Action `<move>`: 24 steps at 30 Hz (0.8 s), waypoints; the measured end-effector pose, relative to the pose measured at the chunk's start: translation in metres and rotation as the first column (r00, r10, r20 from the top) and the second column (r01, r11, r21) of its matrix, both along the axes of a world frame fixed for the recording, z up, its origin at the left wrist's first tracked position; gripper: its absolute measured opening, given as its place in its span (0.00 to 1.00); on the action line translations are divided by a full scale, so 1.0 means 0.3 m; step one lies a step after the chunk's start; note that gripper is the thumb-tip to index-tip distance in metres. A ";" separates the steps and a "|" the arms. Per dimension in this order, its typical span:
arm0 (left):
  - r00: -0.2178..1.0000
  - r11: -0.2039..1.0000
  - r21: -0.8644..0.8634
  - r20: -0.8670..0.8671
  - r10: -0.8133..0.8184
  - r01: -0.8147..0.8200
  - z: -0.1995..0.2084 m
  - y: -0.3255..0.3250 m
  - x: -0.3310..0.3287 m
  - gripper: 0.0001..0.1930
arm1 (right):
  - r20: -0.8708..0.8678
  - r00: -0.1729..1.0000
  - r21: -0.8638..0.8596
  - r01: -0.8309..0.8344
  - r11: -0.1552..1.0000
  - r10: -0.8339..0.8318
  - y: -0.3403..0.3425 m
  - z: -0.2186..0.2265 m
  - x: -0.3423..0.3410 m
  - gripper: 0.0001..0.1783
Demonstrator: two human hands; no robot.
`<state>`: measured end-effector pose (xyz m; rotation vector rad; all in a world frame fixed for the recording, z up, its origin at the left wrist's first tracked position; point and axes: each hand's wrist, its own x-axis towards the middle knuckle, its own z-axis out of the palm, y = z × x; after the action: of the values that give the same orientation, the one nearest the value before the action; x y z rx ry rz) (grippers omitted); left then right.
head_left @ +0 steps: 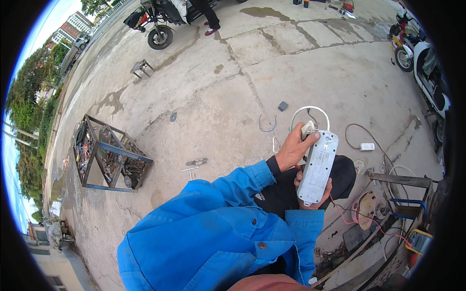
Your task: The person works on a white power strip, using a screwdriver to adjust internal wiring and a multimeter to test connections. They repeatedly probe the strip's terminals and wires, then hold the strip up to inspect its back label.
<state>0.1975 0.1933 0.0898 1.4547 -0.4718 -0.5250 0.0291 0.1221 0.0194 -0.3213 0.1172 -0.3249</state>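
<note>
I hold a long white plastic box (318, 167), an oblong casing seen from its back, upright in front of me. My right hand (313, 198) cups its lower end from beneath, fingers showing on both sides. My left hand (292, 149), in a blue sleeve with a black cuff, reaches to the upper left corner of the box and pinches a small pale piece (307, 129) there. A bit of red (297, 166) shows under the left palm; I cannot tell what it is. A white cable loop (310, 109) lies on the concrete just beyond.
A metal frame rack (110, 156) full of tools stands to the left. A T-handle wrench (190, 170) lies on the ground. Motorbikes are parked at top left (160, 19) and at right (424, 63). A white adapter (367, 146), red wires and a yellow meter (419, 241) sit lower right.
</note>
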 end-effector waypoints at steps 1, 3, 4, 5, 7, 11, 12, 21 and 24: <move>1.000 1.000 0.009 0.003 0.007 -0.007 -0.001 0.000 0.000 0.28 | 0.008 1.000 -0.001 -0.004 1.000 0.004 0.001 0.001 0.000 0.53; 1.000 1.000 -0.017 -0.006 0.004 -0.004 -0.004 -0.001 0.000 0.27 | 0.006 1.000 0.021 0.004 1.000 -0.004 0.002 0.002 0.000 0.53; 1.000 1.000 -0.021 -0.003 0.004 -0.004 -0.005 -0.002 0.000 0.27 | 0.014 1.000 0.010 -0.002 1.000 0.002 0.002 0.003 0.000 0.53; 1.000 1.000 -0.017 -0.006 0.002 -0.002 -0.006 -0.001 0.000 0.27 | 0.018 1.000 0.006 -0.003 1.000 0.003 0.002 0.003 0.000 0.53; 1.000 1.000 0.005 0.006 0.003 -0.003 -0.007 -0.001 0.001 0.27 | 0.022 1.000 0.000 -0.006 1.000 0.006 0.001 0.003 0.002 0.53; 1.000 0.999 -0.031 -0.012 -0.008 0.007 -0.009 -0.003 0.001 0.28 | 0.014 1.000 -0.013 -0.009 1.000 0.009 -0.002 0.002 0.001 0.53; 1.000 0.999 -0.031 -0.020 -0.012 0.012 -0.009 -0.002 0.000 0.28 | 0.004 1.000 -0.009 -0.001 1.000 0.001 -0.002 0.001 0.001 0.54; 1.000 0.999 -0.033 -0.025 -0.018 0.017 0.009 -0.003 -0.008 0.29 | -0.002 1.000 0.008 -0.004 1.000 0.004 -0.001 -0.001 0.001 0.55; 1.000 1.000 -0.024 -0.020 -0.015 0.014 0.012 -0.007 -0.008 0.30 | -0.001 1.000 0.005 -0.003 1.000 0.003 -0.002 0.000 0.001 0.54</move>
<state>0.1952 0.1913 0.0935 1.4227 -0.4716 -0.5431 0.0295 0.1216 0.0196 -0.3164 0.1186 -0.3217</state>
